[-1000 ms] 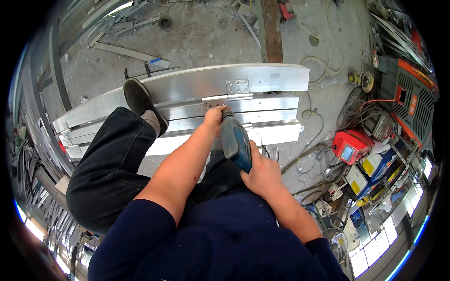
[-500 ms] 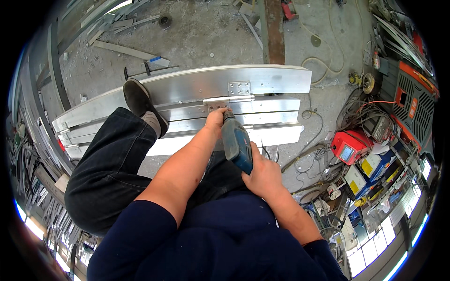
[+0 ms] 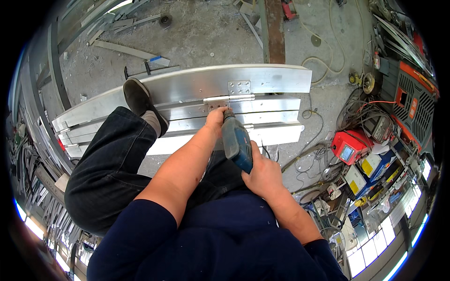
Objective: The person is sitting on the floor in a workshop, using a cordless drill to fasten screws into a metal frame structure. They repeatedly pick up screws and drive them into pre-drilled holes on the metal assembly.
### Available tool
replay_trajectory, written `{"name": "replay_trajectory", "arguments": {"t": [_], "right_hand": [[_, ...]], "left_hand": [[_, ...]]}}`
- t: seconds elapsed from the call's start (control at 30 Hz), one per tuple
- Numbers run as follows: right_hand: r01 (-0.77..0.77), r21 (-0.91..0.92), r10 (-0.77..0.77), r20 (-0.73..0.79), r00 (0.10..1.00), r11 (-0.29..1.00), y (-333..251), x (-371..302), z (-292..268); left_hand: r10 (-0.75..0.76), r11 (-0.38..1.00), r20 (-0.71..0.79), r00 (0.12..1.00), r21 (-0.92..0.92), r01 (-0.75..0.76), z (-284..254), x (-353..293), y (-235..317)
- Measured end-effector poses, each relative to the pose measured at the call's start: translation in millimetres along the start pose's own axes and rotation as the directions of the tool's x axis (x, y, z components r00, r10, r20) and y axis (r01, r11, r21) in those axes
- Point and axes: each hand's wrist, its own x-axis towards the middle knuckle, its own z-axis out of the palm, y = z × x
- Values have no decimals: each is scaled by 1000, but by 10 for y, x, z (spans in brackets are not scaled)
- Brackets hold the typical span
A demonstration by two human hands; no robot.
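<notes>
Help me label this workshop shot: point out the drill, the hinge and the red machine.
Drill point(image 3: 237, 142), head view: middle of its body.
Hinge point(image 3: 229, 98), head view: its barrel.
Red machine point(image 3: 355, 142), head view: its casing, above the screen point(image 3: 347, 153).

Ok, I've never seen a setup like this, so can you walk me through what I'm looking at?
There is no machine arm here: these are a person's own bare hands. The view comes from the left of two wide fisheye cameras worn on the head, looking down, so straight edges bend toward the rim.

The right hand holds a blue-and-grey power drill from behind. The left hand is at the drill's front end; what its fingers grip there is hidden.

Long silvery metal beams lie side by side across the view, with a hinge near the drill tip. The person's left shoe is on the beams. Off to the right is a red machine with a small screen, amid cables.
</notes>
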Motion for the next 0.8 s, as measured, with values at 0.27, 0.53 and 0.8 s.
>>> {"name": "replay_trajectory", "arguments": {"t": [0.27,0.53,0.8], "right_hand": [[-113,-46,117,91,989,992,-143,103,-60],[-81,-151,107,173,979,985,-295,199,-156],[-76,-230,132,239,962,970,-386,297,-329]], "left_hand": [[-205,644,-74,976,741,191,-11,-857,325],[-244,785,37,969,594,175,123,-1247,163],[-193,933,140,971,332,138,67,-1130,77]]}}
